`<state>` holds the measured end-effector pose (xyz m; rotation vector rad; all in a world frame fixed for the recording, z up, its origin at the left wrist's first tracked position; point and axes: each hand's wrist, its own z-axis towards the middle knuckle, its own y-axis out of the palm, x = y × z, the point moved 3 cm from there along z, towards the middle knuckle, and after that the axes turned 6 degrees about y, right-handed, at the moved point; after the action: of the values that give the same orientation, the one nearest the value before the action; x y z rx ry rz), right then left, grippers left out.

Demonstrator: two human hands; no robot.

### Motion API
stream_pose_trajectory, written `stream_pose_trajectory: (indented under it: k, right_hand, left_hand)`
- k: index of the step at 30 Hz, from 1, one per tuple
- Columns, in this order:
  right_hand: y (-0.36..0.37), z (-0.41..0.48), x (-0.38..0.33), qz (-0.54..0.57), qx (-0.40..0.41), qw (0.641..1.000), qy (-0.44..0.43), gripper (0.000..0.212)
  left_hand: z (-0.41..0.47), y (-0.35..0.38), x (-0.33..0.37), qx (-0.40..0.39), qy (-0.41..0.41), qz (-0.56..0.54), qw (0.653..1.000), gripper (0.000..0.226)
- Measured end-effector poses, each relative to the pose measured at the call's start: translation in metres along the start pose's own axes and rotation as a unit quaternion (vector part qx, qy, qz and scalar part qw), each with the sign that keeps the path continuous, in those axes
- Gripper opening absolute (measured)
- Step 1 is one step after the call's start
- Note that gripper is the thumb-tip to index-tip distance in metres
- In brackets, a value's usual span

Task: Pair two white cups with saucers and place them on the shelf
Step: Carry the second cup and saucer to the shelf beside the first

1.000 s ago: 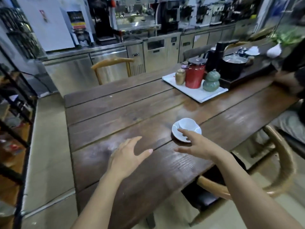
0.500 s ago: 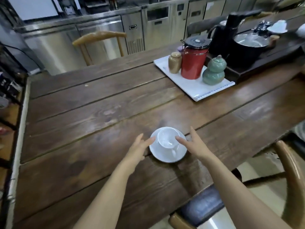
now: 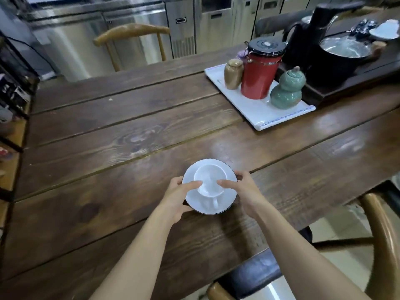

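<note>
A white cup [image 3: 210, 179] stands upright on a white saucer [image 3: 227, 169] on the dark wooden table [image 3: 108, 152], its handle turned toward me. My left hand [image 3: 178, 194] grips the saucer's left edge, thumb lying over the rim against the cup. My right hand [image 3: 240, 189] grips the right edge the same way, fingers curled under the rim. Only this one cup and saucer are in view. A dark shelf [image 3: 13, 100] shows at the far left edge.
A white tray [image 3: 257, 114] at the back right carries a brown jar [image 3: 233, 73], a red canister [image 3: 260, 72] and a green gourd jar [image 3: 286, 89]. Behind it sits a dark tea tray with a kettle [image 3: 342, 55]. Wooden chairs stand at the far side [image 3: 132, 36] and right [image 3: 381, 239].
Both hands have closed in from either side and taken hold of the saucer's edges. The view has tilted down and moved nearer to the table.
</note>
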<state>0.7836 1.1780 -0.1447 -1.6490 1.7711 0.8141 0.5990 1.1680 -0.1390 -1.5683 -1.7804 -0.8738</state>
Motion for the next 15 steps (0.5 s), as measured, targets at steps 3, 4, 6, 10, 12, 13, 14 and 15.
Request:
stream_pose_trajectory:
  k: [3, 4, 6, 10, 12, 13, 14, 15]
  right_hand:
    - [0.022, -0.013, -0.005, 0.02, -0.057, 0.998, -0.007, 0.079]
    - [0.034, -0.018, -0.006, 0.015, -0.07, 0.997, -0.007, 0.083]
    - [0.059, -0.03, -0.009, -0.003, -0.089, 0.996, -0.014, 0.087]
    - [0.122, -0.058, -0.006, -0.029, -0.146, 0.988, -0.034, 0.073]
    - [0.159, -0.075, -0.001, -0.037, -0.184, 0.981, -0.041, 0.068]
    - [0.179, -0.085, 0.003, -0.043, -0.201, 0.978, -0.041, 0.065]
    - [0.2, -0.096, 0.007, -0.054, -0.218, 0.973, -0.044, 0.063]
    - [0.221, -0.109, 0.013, -0.064, -0.238, 0.968, -0.046, 0.064]
  left_hand:
    - [-0.019, -0.018, 0.006, 0.003, 0.015, -0.025, 1.0, 0.057]
    - [-0.027, -0.027, 0.007, 0.007, 0.023, -0.033, 0.999, 0.058]
    - [-0.044, -0.052, 0.008, 0.03, 0.037, -0.052, 0.997, 0.058]
    - [-0.089, -0.111, 0.003, 0.097, 0.076, -0.101, 0.987, 0.052]
    - [-0.118, -0.144, -0.002, 0.131, 0.097, -0.123, 0.979, 0.052]
    - [-0.134, -0.163, -0.006, 0.149, 0.109, -0.135, 0.974, 0.051]
    - [-0.151, -0.181, -0.011, 0.169, 0.119, -0.149, 0.967, 0.05]
    - [-0.169, -0.2, -0.017, 0.188, 0.128, -0.163, 0.96, 0.049]
